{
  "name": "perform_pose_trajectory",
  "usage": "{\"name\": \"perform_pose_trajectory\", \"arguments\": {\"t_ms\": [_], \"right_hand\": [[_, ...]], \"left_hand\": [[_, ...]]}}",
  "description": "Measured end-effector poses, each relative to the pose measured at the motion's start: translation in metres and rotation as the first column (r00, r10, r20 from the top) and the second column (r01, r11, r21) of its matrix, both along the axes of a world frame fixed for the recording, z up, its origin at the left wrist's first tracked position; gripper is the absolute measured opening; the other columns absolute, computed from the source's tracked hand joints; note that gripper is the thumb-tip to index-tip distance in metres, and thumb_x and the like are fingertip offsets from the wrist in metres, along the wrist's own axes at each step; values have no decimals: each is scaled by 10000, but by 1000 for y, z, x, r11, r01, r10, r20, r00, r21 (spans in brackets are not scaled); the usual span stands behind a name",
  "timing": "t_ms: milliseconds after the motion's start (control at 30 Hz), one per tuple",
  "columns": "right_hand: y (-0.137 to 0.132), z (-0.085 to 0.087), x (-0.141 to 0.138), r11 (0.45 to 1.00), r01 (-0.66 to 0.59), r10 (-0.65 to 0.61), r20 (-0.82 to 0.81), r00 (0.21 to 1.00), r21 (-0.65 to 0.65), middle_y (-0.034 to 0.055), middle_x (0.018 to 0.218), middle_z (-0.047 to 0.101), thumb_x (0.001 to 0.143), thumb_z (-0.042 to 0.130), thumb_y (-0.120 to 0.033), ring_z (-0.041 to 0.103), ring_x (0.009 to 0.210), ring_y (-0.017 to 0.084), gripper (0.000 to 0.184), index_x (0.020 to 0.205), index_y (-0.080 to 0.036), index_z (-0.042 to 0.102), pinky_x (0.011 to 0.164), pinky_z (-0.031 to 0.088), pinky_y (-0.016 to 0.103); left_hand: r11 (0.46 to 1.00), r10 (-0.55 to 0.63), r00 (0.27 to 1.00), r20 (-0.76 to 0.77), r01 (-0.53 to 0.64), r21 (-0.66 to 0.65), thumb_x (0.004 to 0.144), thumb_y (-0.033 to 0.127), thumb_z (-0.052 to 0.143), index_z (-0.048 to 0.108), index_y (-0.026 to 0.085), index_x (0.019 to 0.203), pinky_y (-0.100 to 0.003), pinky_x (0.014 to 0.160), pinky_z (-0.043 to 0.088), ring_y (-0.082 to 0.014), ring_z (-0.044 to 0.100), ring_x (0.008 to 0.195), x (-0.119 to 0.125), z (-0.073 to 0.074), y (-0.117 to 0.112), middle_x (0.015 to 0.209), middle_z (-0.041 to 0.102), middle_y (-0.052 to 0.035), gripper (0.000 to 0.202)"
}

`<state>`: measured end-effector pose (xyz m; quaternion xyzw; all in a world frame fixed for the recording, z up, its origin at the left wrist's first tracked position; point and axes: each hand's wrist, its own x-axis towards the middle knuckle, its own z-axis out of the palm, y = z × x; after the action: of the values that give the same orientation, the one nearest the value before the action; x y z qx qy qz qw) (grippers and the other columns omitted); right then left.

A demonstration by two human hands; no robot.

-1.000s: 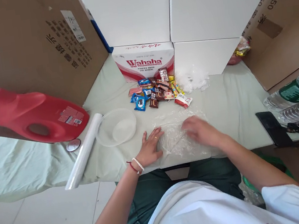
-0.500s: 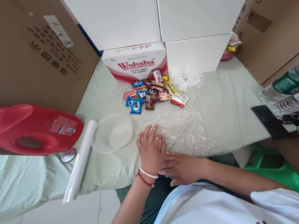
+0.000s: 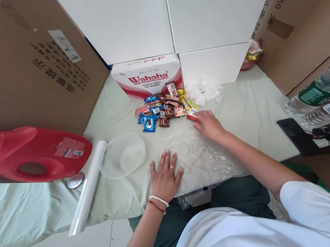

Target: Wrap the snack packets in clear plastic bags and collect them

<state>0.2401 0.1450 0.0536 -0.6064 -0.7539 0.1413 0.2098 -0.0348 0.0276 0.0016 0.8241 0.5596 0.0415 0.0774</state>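
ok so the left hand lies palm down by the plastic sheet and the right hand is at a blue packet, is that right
Not quite: the packet at the right hand is red and white, as the head view shows. The left hand does lie palm down by the plastic sheet.

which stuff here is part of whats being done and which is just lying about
Likely in use:
- clear film, by left hand
- red-and-white packet, at right hand
- snack pile

Likely lying about:
- red jug
- phone
- bottles
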Motion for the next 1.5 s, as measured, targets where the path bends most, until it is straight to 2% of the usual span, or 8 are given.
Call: {"name": "perform_pose_trajectory", "arguments": {"t_ms": [100, 200, 633, 767, 900, 1033, 1267, 1500], "right_hand": [[48, -11, 6, 987, 144, -129, 188, 974, -70, 246, 1468, 549, 917, 699, -471, 451, 1356, 405, 749, 1528, -98, 481, 1127, 384, 520], [59, -17, 9, 991, 105, -79, 281, 957, -80, 227, 1337, 635, 929, 678, -402, 505, 1285, 378, 612, 1455, -112, 561, 1099, 402, 494], [19, 48, 83, 936, 280, -161, -449, 879, 213, 91, 1273, 685, 906, 672, -474, 644, 1125, 277, 579, 1429, -251, 564, 971, 540, 472], [-28, 64, 54, 973, -17, 96, -333, 938, 231, 100, 1358, 645, 898, 709, -479, 601, 1244, 308, 578, 1429, -288, 584, 1092, 477, 525], [-66, 29, 2, 883, -448, 465, -142, 874, 138, 139, 1341, 654, 925, 678, -342, 494, 1380, 349, 516, 1429, -255, 605, 1166, 397, 580], [-76, -17, -24, 856, -516, 516, 13, 856, -18, 166, 1388, 621, 924, 652, -231, 409, 1463, 369, 527, 1448, -225, 594, 1209, 284, 677], [-124, -14, 46, 882, -463, 470, -118, 875, 86, 128, 1519, 540, 1000, 606, -354, 470, 1436, 332, 574, 1556, -337, 462, 1173, 444, 591], [-165, -45, 86, 893, -449, 447, -95, 889, 1, 125, 1408, 641, 1003, 601, -337, 590, 1319, 327, 315, 1298, -324, 708, 1104, 510, 601]], "left_hand": [[1000, -16, 1000, -16, 16, -7, 1026, 560, 406, 377, 230, 1624, -722, 1245, 166, -356, 293, 1587, 2, 0, -1, 1719, 261, -149, 683], [1000, -11, 1000, -6, 11, 2, 1029, 568, 403, 372, 230, 1625, -714, 1255, 144, -346, 289, 1590, 2, -1, 0, 1722, 259, -143, 686], [1000, 14, 998, 62, -14, -3, 1014, 588, 430, 317, 258, 1647, -676, 1278, 71, -337, 299, 1587, 3, 0, -1, 1721, 273, -140, 723], [999, 43, 997, 61, -43, -2, 1002, 619, 425, 187, 200, 1681, -649, 1289, 58, -327, 292, 1591, 4, -2, -1, 1721, 254, -167, 832], [999, 39, 998, 49, -38, -16, 1009, 628, 399, 168, 174, 1682, -664, 1283, 50, -329, 272, 1598, 5, -3, -1, 1722, 242, -177, 844], [1000, 24, 996, 87, -23, -7, 1011, 589, 423, 211, 185, 1674, -651, 1288, 80, -329, 276, 1598, 0, -3, 0, 1718, 260, -176, 805], [989, -136, 949, 284, 146, -15, 859, 116, 404, 370, 259, 1619, -528, 1321, 169, -213, 327, 1582, -29, 3, -25, 1669, 420, -72, 775], [959, -225, 932, 282, 263, -102, 861, 313, 609, 648, 243, 1334, -605, 1313, 106, -302, 430, 1521, -31, 8, -42, 1614, 499, -107, 480]]}}
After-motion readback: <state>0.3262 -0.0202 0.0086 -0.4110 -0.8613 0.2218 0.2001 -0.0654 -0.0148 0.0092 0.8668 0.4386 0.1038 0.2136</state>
